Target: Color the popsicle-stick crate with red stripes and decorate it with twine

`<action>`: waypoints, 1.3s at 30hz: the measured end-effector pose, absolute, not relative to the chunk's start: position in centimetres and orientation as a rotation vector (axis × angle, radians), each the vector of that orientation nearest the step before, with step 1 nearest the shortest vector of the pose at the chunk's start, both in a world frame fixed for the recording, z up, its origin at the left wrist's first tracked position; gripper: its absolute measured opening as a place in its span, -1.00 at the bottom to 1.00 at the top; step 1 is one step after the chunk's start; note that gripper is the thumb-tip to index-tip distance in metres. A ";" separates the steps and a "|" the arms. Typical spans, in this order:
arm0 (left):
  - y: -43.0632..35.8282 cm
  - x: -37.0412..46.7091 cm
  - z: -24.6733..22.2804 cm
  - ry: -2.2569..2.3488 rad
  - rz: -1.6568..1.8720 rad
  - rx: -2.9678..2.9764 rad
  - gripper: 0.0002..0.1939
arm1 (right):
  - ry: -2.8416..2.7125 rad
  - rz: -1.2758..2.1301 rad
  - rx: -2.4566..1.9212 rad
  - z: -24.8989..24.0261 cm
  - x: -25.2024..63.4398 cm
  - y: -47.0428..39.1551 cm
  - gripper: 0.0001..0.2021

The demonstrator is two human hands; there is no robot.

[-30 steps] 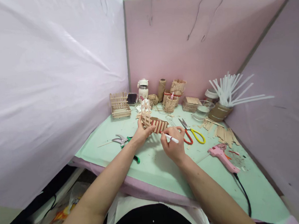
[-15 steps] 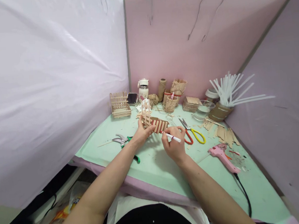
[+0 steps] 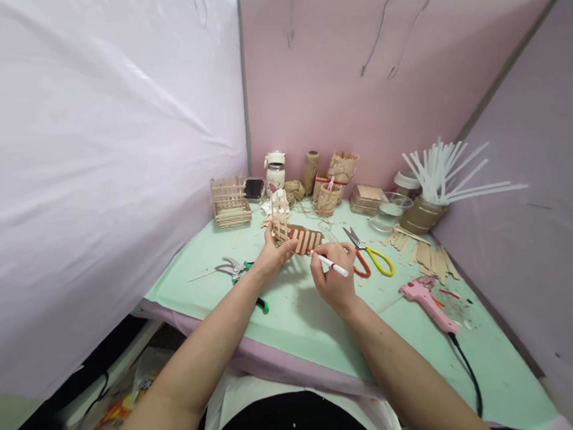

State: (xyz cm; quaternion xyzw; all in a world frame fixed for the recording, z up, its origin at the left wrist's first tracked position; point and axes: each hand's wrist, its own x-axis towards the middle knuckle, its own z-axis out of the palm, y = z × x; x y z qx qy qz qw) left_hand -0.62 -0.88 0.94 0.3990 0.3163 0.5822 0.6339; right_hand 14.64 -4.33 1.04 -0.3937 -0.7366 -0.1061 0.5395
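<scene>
My left hand (image 3: 273, 255) is closed on a small wooden-stick model (image 3: 307, 239) and holds it just above the table. The model has an upright lattice of pale sticks on its left and a striped side with red between pale strips. In my right hand (image 3: 332, 274) is a white marker pen (image 3: 335, 265), pinched near its tip. The pen's tip meets or nearly meets the lower edge of the striped side; exact contact is too small to tell. Scissors (image 3: 370, 251) with red and yellow handles lie just right of my right hand.
Green-handled pruning shears (image 3: 231, 268) lie left, partly behind my left forearm. A pink glue gun (image 3: 429, 305) with a black cord rests right, near loose wooden sticks (image 3: 433, 259). Behind stand a stick basket (image 3: 233, 212), a white bottle (image 3: 275, 170), a water bowl (image 3: 390, 211) and white glue sticks (image 3: 443, 171).
The pen's tip has shifted very slightly along the striped side, and the pen has turned a little in my right hand. My left hand and the model are practically still.
</scene>
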 end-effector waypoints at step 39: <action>-0.8 -0.7 0.8 0.713 1.325 0.912 0.15 | -1.782 -0.251 -0.918 0.8 14.6 -4.4 -0.89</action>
